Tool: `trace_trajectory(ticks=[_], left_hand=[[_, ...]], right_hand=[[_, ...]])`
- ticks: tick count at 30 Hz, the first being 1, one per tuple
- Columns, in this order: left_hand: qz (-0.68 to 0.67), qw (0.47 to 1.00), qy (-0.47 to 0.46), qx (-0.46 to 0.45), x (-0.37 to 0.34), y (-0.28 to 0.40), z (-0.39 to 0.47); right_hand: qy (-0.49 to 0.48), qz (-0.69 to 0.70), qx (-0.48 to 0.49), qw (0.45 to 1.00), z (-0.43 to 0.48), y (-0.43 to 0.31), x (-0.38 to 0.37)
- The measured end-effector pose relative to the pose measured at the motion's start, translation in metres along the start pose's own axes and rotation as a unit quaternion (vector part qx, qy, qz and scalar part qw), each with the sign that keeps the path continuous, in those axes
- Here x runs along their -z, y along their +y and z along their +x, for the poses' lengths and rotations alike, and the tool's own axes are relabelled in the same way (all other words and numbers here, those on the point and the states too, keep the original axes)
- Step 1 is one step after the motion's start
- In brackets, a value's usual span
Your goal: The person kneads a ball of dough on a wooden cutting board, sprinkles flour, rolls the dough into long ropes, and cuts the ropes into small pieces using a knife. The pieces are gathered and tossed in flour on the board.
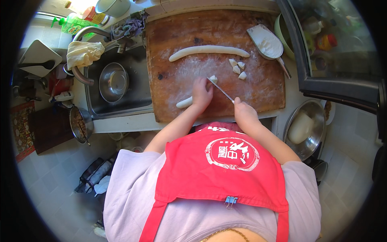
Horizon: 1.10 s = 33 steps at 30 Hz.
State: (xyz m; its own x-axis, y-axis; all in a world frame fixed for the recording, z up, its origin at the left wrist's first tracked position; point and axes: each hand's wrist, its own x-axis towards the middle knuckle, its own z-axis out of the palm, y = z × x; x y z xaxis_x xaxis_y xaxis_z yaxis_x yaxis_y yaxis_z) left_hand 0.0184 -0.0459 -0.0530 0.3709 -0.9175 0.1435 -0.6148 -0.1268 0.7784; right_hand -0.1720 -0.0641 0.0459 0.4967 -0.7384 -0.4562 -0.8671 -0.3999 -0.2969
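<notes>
My left hand (202, 92) is closed round a dough roll (184, 103), whose rounded end sticks out at its lower left. In my right hand (244, 110) is a knife (222, 90), its blade slanting up left to a small dough piece (213, 79) by my left fingers. Whether that piece is cut free I cannot tell. Several cut dough pieces (242, 75) lie to the right on the floured wooden board (169, 30). Behind them a longer dough roll (208, 50) lies across the board. A metal scoop of flour (267, 45) rests at the back right.
Left of the board is a sink (139, 87) with a metal bowl (113, 82) and a cloth-draped faucet (87, 30). A bowl of brown filling (81, 124) sits at its near left. On the right, a steel bowl (304, 130) holds a dough lump, below an open window frame (338, 87).
</notes>
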Motion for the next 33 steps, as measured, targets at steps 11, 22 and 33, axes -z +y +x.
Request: trace_trajectory(ticks=[11, 22, 33], left_hand=[[0.124, 0.992, 0.011, -0.002, 0.034, -0.009, -0.005], [0.061, 0.996, 0.052, 0.038, 0.024, -0.02, 0.002], [0.105, 0.993, 0.044, 0.044, 0.036, -0.015, -0.015]], right_hand=[[0.065, 0.064, 0.019, 0.996, 0.012, 0.01, -0.027], [0.054, -0.052, 0.054, 0.996, 0.016, -0.011, -0.002], [0.052, 0.063, -0.044, 0.996, 0.05, -0.008, -0.029]])
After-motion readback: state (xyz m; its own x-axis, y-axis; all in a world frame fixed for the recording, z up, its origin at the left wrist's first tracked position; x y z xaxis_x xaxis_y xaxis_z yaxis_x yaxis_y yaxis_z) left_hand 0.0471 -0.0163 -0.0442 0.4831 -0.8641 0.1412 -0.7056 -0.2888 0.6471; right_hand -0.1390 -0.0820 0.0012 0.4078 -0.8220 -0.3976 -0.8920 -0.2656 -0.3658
